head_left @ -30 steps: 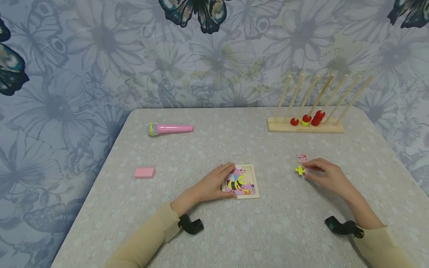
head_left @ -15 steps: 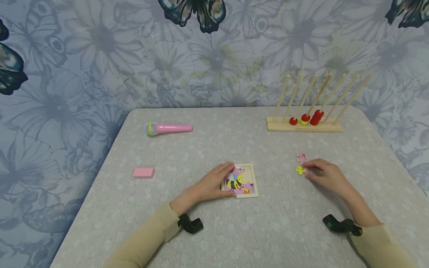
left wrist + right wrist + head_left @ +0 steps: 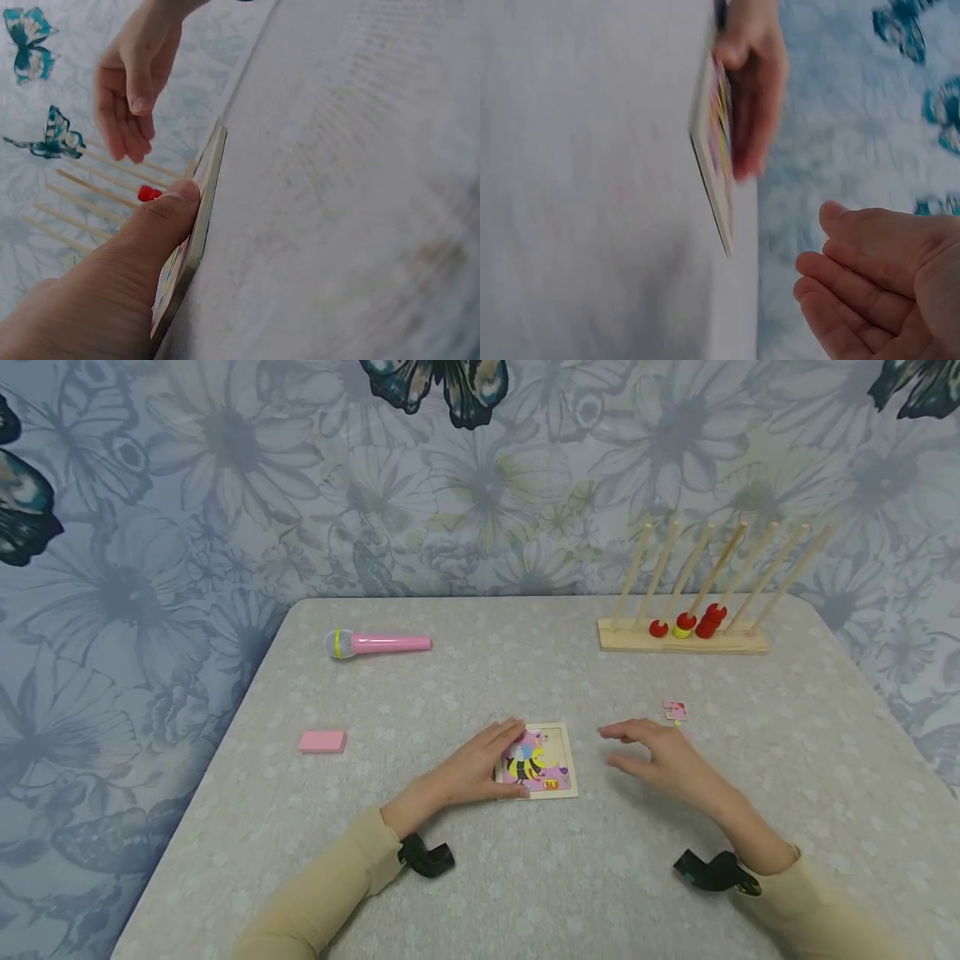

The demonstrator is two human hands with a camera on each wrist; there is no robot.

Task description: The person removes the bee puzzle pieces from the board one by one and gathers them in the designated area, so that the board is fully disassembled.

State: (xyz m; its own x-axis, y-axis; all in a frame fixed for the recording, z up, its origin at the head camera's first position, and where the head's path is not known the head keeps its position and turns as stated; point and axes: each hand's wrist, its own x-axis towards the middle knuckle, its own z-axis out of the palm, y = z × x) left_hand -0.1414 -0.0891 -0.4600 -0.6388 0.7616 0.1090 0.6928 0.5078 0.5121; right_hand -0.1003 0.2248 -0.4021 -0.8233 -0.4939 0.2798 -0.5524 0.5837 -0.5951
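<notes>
My left hand (image 3: pixel 468 768) holds the left side of a small framed jigsaw puzzle (image 3: pixel 555 783) with a bee picture, flat on the table. Its thumb (image 3: pixel 176 201) lies over the near frame edge, and the fingers reach the far edge. Bare backing shows at the puzzle's upper right. To the right, my right hand (image 3: pixel 675 768) hovers above the table, thumb and fingertips apart, with nothing visible between them. Beyond it lies a pink puzzle piece (image 3: pixel 676 711), with a bit of yellow at its lower edge. The hand may hide another piece.
A wooden peg stand (image 3: pixel 682 643) with several red and yellow beads stands at the back right. At the back left lies a pink toy microphone (image 3: pixel 390 644). A pink block (image 3: pixel 322 742) rests on the left side of the table (image 3: pixel 420 893).
My right hand has moved left from the loose pieces towards the puzzle, its fingers spreading. The yellow piece beside it no longer shows. My left hand keeps its hold on the puzzle.
</notes>
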